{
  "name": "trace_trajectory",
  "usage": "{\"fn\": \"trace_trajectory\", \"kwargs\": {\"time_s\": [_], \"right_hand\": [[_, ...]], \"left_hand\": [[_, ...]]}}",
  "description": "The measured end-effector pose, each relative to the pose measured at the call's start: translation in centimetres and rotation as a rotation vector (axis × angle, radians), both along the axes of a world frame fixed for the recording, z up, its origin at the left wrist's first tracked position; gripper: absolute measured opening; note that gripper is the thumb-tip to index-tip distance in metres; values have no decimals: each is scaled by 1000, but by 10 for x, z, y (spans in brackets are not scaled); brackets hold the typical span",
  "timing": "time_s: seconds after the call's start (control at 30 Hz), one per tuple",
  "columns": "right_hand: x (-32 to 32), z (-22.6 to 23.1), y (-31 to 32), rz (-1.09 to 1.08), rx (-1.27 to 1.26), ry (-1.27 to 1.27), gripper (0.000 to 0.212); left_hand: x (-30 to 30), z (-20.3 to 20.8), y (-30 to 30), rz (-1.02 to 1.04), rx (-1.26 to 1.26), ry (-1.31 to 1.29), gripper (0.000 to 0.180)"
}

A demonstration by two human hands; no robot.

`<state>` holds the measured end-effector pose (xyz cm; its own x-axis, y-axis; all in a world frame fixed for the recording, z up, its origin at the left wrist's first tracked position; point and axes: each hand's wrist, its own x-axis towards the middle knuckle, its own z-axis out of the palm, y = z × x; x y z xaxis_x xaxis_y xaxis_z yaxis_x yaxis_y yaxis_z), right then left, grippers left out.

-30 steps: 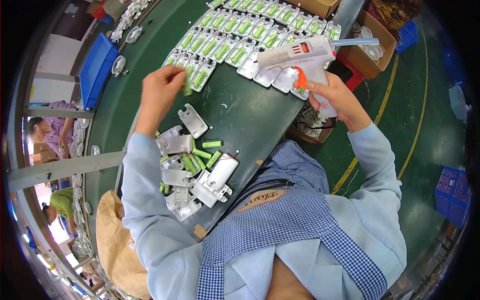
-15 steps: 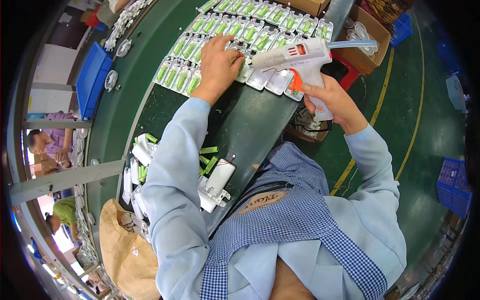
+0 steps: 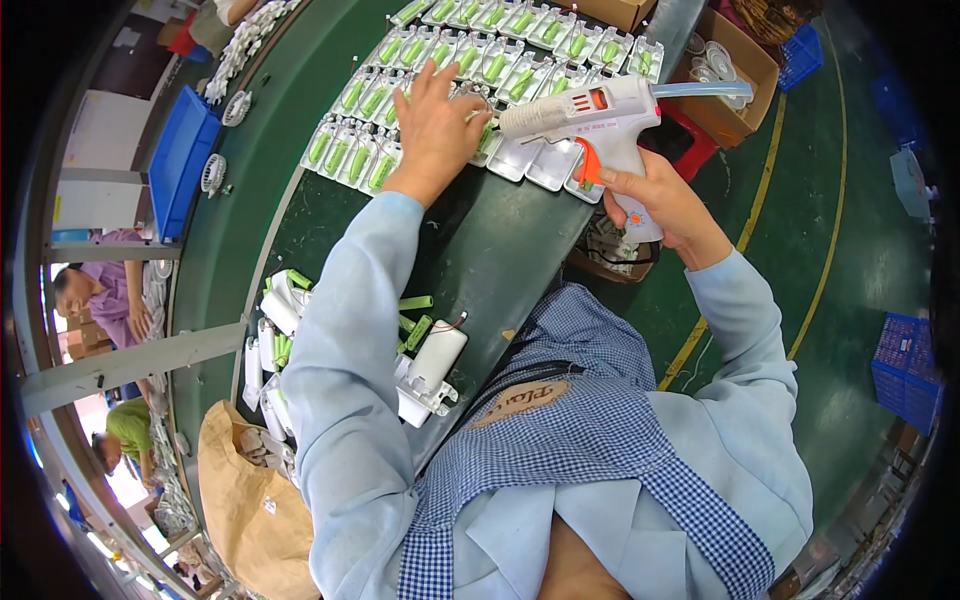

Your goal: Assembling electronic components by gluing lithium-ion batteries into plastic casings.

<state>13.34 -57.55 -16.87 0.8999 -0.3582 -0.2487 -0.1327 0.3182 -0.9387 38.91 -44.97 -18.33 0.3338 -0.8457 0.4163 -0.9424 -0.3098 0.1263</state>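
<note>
My right hand [image 3: 667, 200] grips a white hot glue gun [image 3: 610, 125] by its handle, its thumb by the orange trigger [image 3: 588, 163]. A translucent glue stick [image 3: 705, 89] sticks out of the gun's back end. The nozzle points left, toward my left hand [image 3: 437, 135]. That hand is over the rows of white plastic housings [image 3: 527, 78], fingers spread apart. Its thumb side is beside a housing with a green battery cell near the nozzle; any contact there is hidden. Most housings hold green cells [image 3: 338, 155] with thin wires. Housings under the gun [image 3: 551, 165] look bare inside.
Loose green cells [image 3: 418, 332] and white housings [image 3: 438, 355] lie on the dark green bench [image 3: 480, 255]. A brown sack [image 3: 245, 510] stands at lower left, a blue tray [image 3: 185, 165] beyond. Cardboard boxes [image 3: 745, 115] stand right of the bench. Two people work at far left.
The fingers of my left hand have spread and straightened from a more curled pose. My right hand and the glue gun have barely moved.
</note>
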Motion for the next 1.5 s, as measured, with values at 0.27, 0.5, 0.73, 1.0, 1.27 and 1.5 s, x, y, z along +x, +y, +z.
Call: {"fn": "trace_trajectory", "kwargs": {"time_s": [0.27, 0.5, 0.73, 1.0, 1.27, 1.5], "right_hand": [[13, 2, -4, 37, -45, 5, 34], [4, -2, -6, 58, -50, 6, 32], [1, -1, -1, 39, -49, 20, 27], [-4, 5, 2, 15, -56, -48, 37], [-2, 0, 4, -30, -74, 21, 37], [1, 5, 12, -21, -65, 2, 35]], "left_hand": [[18, 36, 45, -11, -178, -18, 9], [23, 33, 80, 52, -127, 49, 13], [25, 43, 118, 74, -85, 35, 13], [38, 77, 205, 349, 57, 691, 19], [-11, 70, 238, 233, 370, 581, 20], [-14, 56, 236, 130, 500, 241, 38]]}}
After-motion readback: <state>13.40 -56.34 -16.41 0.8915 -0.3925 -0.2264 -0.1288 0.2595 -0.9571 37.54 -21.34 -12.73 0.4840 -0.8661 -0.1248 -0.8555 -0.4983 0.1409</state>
